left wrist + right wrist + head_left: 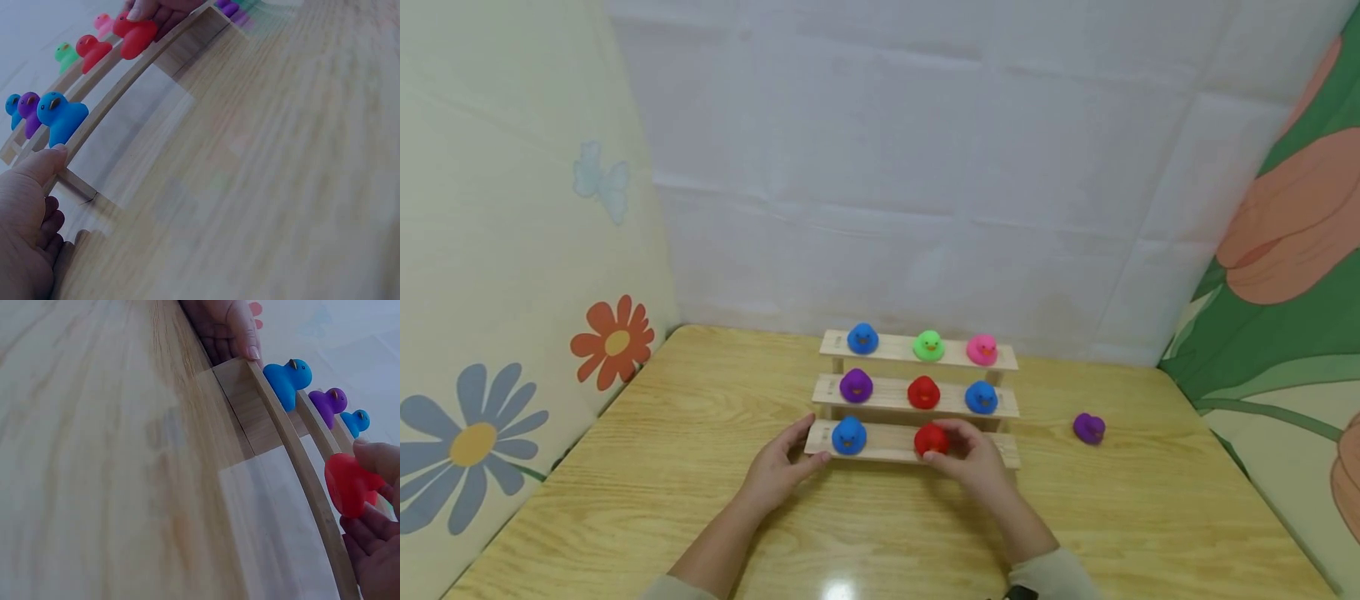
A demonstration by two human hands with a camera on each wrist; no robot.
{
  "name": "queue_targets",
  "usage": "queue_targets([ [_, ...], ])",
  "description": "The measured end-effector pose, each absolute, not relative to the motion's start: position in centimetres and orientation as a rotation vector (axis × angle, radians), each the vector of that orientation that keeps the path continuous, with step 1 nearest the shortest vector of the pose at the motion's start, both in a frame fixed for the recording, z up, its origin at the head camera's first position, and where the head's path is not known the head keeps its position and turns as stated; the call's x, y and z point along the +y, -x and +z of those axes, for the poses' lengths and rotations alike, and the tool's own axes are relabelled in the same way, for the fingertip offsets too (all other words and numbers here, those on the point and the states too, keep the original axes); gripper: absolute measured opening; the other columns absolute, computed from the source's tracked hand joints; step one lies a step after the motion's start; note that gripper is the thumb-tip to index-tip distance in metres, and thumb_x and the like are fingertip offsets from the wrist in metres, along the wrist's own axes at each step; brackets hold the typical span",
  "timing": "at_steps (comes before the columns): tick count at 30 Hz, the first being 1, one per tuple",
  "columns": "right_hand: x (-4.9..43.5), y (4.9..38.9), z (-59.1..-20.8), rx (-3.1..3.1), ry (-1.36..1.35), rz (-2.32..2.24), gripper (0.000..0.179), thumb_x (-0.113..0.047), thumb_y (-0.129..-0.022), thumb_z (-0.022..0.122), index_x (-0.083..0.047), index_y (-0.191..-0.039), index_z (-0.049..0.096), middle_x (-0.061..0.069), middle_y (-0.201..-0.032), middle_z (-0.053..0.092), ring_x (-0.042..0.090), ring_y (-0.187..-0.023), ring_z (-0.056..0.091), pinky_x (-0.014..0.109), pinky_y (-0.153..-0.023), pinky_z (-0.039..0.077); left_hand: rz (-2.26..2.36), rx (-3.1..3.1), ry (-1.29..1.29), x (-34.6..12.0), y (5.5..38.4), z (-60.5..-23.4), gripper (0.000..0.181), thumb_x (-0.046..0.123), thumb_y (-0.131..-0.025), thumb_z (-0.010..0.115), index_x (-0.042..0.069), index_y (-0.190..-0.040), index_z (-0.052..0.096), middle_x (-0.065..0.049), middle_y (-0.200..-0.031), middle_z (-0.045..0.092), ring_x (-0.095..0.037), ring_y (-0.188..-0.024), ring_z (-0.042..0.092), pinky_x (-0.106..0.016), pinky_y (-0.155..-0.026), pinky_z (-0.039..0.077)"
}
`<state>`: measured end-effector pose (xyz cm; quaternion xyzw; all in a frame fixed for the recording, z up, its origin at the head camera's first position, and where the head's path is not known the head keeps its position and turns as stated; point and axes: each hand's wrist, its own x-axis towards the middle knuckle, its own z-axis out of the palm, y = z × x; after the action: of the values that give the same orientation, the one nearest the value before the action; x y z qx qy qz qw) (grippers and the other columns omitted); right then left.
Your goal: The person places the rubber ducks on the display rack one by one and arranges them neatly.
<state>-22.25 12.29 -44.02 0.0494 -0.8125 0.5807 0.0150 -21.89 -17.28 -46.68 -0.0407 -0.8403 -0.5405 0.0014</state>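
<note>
A three-tier wooden display stand (887,445) stands on the table, small rubber ducks lined along its steps. My right hand (976,463) pinches a red rubber duck (929,442) between thumb and fingers at the lowest step, right of its middle. In the right wrist view this red duck (347,486) is tilted, its base partly turned to the camera. My left hand (775,472) holds the left end of that step, thumb on its front edge (57,156) and fingers around the side. Close beside the left thumb sits a blue duck (848,437).
The middle step carries a purple duck (856,386), a red duck (923,392) and a blue duck (981,397). On top are blue (862,339), green (928,346) and pink ducks (982,350). Another purple duck (1089,428) lies on the table to the right. A white cloth (910,167) hangs behind.
</note>
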Motion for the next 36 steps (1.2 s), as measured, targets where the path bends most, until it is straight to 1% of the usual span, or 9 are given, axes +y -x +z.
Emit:
queue_targets([
  [5, 11.6, 22.5, -44.1, -2.523, -0.186, 1.808, 0.04, -0.01, -0.078, 0.082, -0.008, -0.116, 0.068, 0.009, -0.109, 0.07, 0.018, -0.096, 0.06, 0.028, -0.086, 0.051, -1.708, -2.634, 0.127, -17.3, 21.9, -46.8, 0.074, 0.024, -0.09, 0.072, -0.001, -0.149, 0.036, -0.024, -0.148, 0.045, -0.04, -0.141, 0.038, -0.051, -0.12, 0.027],
  [14, 11.2, 22.9, -44.1, -2.632, -0.196, 1.728, 0.042, -0.017, -0.079, 0.082, -0.013, -0.118, 0.068, 0.006, -0.114, 0.069, 0.019, -0.1, 0.059, 0.031, -0.089, 0.05, -1.732, -2.627, 0.126, -17.3, 21.8, -46.7, 0.073, 0.023, -0.09, 0.072, -0.001, -0.149, 0.036, -0.024, -0.149, 0.044, -0.039, -0.142, 0.037, -0.051, -0.12, 0.026],
  [20, 11.0, 22.8, -44.2, -2.635, -0.229, 1.721, 0.042, -0.016, -0.079, 0.082, -0.01, -0.118, 0.067, 0.009, -0.114, 0.069, 0.02, -0.102, 0.06, 0.03, -0.089, 0.051, -1.729, -2.63, 0.118, -17.3, 22.0, -46.8, 0.074, 0.023, -0.09, 0.072, -0.001, -0.149, 0.035, -0.024, -0.149, 0.045, -0.04, -0.142, 0.037, -0.051, -0.12, 0.026],
  [22, 10.9, 22.8, -44.1, -2.639, -0.224, 1.718, 0.042, -0.016, -0.079, 0.082, -0.011, -0.118, 0.067, 0.008, -0.115, 0.069, 0.02, -0.103, 0.06, 0.032, -0.092, 0.051, -1.727, -2.634, 0.112, -17.3, 22.0, -46.8, 0.075, 0.024, -0.089, 0.072, -0.001, -0.149, 0.035, -0.023, -0.149, 0.044, -0.039, -0.143, 0.036, -0.051, -0.12, 0.026],
  [29, 10.9, 22.6, -43.8, -2.665, -0.223, 1.692, 0.042, -0.017, -0.08, 0.081, -0.012, -0.119, 0.066, 0.008, -0.121, 0.067, 0.024, -0.112, 0.059, 0.044, -0.101, 0.051, -1.715, -2.635, 0.115, -17.3, 21.9, -46.9, 0.075, 0.025, -0.089, 0.073, -0.001, -0.149, 0.035, -0.023, -0.149, 0.044, -0.039, -0.143, 0.035, -0.051, -0.12, 0.025],
  [36, 10.9, 22.5, -43.9, -2.68, -0.249, 1.671, 0.044, -0.015, -0.081, 0.081, -0.011, -0.121, 0.065, 0.01, -0.125, 0.065, 0.029, -0.119, 0.058, 0.047, -0.106, 0.048, -1.72, -2.631, 0.103, -17.3, 22.2, -47.1, 0.075, 0.024, -0.089, 0.073, 0.0, -0.149, 0.036, -0.023, -0.149, 0.044, -0.039, -0.143, 0.036, -0.05, -0.12, 0.026],
])
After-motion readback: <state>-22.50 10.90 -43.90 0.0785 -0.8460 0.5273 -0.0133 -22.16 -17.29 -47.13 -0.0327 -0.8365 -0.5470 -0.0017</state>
